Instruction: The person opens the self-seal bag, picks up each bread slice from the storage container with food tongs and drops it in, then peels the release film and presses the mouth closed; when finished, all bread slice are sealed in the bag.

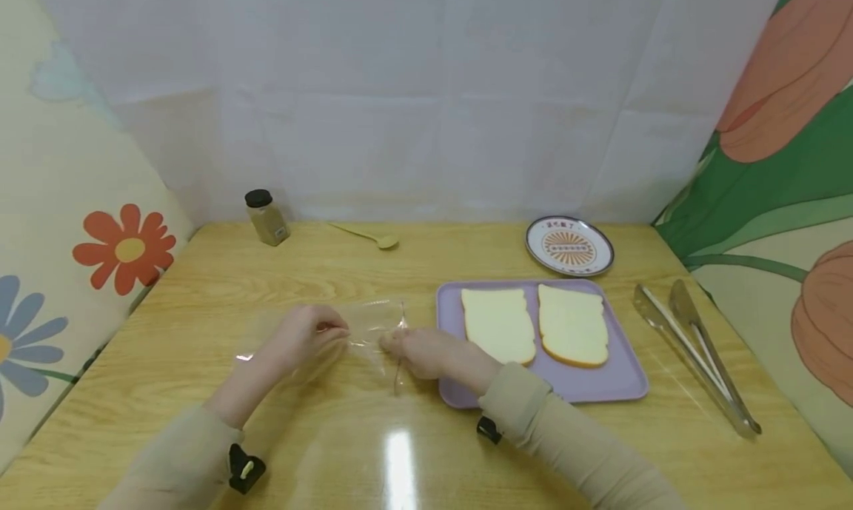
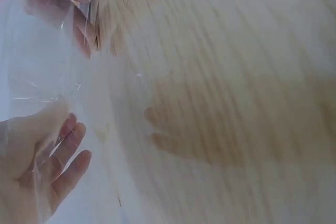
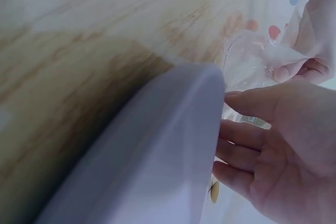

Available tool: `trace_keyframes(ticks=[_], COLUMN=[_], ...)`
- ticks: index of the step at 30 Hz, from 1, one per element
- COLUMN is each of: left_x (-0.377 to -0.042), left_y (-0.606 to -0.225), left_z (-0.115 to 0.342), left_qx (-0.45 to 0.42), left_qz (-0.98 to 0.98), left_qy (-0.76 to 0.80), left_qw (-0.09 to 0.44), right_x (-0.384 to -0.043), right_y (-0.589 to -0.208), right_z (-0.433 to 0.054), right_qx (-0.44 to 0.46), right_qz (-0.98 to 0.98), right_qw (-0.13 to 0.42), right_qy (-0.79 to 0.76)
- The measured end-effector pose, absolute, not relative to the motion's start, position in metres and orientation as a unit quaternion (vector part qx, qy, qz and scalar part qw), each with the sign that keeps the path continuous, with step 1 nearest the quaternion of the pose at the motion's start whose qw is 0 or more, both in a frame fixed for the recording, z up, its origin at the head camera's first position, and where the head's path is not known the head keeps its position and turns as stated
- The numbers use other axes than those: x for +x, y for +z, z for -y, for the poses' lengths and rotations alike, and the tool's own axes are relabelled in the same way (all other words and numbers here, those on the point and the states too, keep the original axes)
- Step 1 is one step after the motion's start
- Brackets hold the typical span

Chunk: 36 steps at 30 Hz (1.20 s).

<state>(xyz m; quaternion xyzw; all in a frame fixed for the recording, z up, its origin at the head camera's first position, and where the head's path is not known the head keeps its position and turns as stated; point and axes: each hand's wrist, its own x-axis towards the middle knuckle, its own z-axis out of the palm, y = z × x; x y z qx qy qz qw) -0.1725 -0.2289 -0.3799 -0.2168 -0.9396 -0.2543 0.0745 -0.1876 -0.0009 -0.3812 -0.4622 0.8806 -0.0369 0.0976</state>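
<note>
A clear plastic bag (image 1: 376, 316) is held just above the wooden table in the head view. My left hand (image 1: 303, 338) pinches its film between thumb and fingers. At the bag's right edge, my right hand (image 1: 421, 351) grips the plastic, close to the left side of a purple tray (image 1: 553, 391). Through the film, the left wrist view shows the left hand's (image 2: 44, 158) thumb meeting a fingertip while other fingers stay loose. In the right wrist view, the tray's pale edge (image 3: 173, 135) partly blocks the right hand's (image 3: 283, 145) fingertips.
Two bread slices (image 1: 498, 325) lie side by side on the tray. Metal tongs (image 1: 700, 362) rest at its right, and a patterned plate (image 1: 569, 246) sits behind it. A black-lidded jar (image 1: 268, 220) and a yellowish spoon (image 1: 373, 237) are near the back edge, against a white cloth (image 1: 426, 125).
</note>
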Motion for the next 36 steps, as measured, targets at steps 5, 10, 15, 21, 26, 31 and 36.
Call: trace_keyframes(ticks=[5, 10, 15, 21, 26, 31, 36], left_x=[-0.172, -0.171, -0.172, -0.168, -0.164, -0.166, -0.168], left_y=[-0.382, -0.378, -0.371, -0.372, -0.377, -0.379, -0.381], left_z=[0.229, 0.23, 0.238, 0.243, 0.241, 0.241, 0.241], left_qx=[-0.212, -0.194, -0.185, -0.205, -0.2, -0.199, -0.202], left_qz=[0.932, 0.932, 0.927, 0.928, 0.932, 0.929, 0.928], left_qy=[-0.282, -0.29, -0.286, -0.267, -0.282, -0.298, -0.296], left_qw=[0.086, 0.099, 0.156, 0.157, 0.107, 0.094, 0.099], right_x=[-0.189, -0.188, -0.188, -0.194, -0.198, -0.204, -0.207], right_y=[-0.383, -0.383, -0.382, -0.385, -0.386, -0.385, -0.386], right_z=[0.001, 0.003, 0.002, 0.002, 0.008, 0.013, 0.017], right_qx=[-0.467, -0.474, -0.475, -0.48, -0.471, -0.461, -0.447], right_qz=[-0.88, -0.878, -0.878, -0.871, -0.874, -0.862, -0.857], right_qw=[0.089, 0.075, 0.058, 0.051, 0.066, 0.119, 0.169], right_qy=[-0.019, 0.012, 0.007, -0.09, -0.102, -0.171, -0.193])
